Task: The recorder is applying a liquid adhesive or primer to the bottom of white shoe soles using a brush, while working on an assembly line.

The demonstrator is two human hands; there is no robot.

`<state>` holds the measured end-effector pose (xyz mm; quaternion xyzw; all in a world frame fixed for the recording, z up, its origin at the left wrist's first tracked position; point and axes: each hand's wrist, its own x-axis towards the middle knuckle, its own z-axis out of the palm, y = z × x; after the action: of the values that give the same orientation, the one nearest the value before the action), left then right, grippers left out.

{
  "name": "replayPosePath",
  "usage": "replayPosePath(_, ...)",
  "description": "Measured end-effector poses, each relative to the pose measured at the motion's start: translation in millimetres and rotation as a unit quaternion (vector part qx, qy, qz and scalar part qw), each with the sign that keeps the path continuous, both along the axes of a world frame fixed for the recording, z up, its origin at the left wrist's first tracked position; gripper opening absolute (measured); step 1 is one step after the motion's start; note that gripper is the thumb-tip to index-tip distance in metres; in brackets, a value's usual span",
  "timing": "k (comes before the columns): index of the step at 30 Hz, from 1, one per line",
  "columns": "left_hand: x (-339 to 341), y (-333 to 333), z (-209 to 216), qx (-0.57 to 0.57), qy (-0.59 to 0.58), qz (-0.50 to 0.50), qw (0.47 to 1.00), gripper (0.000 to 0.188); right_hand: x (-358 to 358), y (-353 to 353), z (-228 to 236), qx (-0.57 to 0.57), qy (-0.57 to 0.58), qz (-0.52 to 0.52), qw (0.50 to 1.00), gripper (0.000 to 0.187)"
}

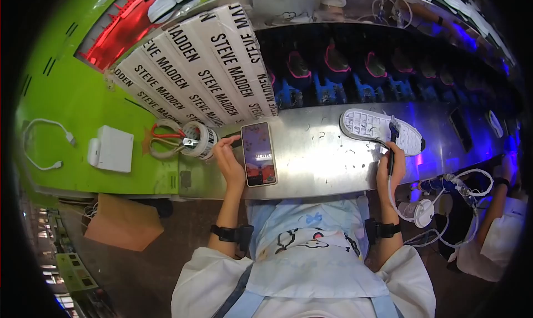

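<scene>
My right hand (384, 171) grips a black-handled brush (392, 151) with a pale tube or cord trailing from its lower end. The brush's dark head rests on a white shoe sole (363, 122), which lies slanted on the metal bench with its recessed, ribbed side up. My left hand (230, 161) is beside the left edge of a phone (259, 157) with a lit screen. Its fingers are loosely bent and apart, and a small dark patch shows between them and the phone. Just left of that hand sit rolls of tape (205, 140) and red-handled scissors (166, 130).
A printed white carton (194, 68) stands behind the tape. On the green surface lie a white box (114, 149) and a white cable (33, 146). Dark shoes (333, 57) line the far side. Coiled tubing (466, 190) hangs at right, near another person's arm (494, 207).
</scene>
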<state>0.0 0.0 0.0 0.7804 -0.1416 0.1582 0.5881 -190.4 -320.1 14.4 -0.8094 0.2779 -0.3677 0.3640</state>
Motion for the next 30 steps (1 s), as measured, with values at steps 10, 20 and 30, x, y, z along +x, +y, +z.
replayPosePath(10,61,-12,134,0.016,-0.199,0.041,0.979,0.017,-7,-5,-12,-0.036,-0.061,0.015,0.997,0.017)
replayPosePath(20,265,10,318,0.407,-0.129,-0.045,0.903,0.023,-1,-2,-4,-0.008,-0.048,0.021,0.999,0.020)
replayPosePath(30,219,-151,312,0.419,-0.218,-0.079,0.878,0.024,3,-8,-1,0.031,0.012,0.036,0.999,0.021)
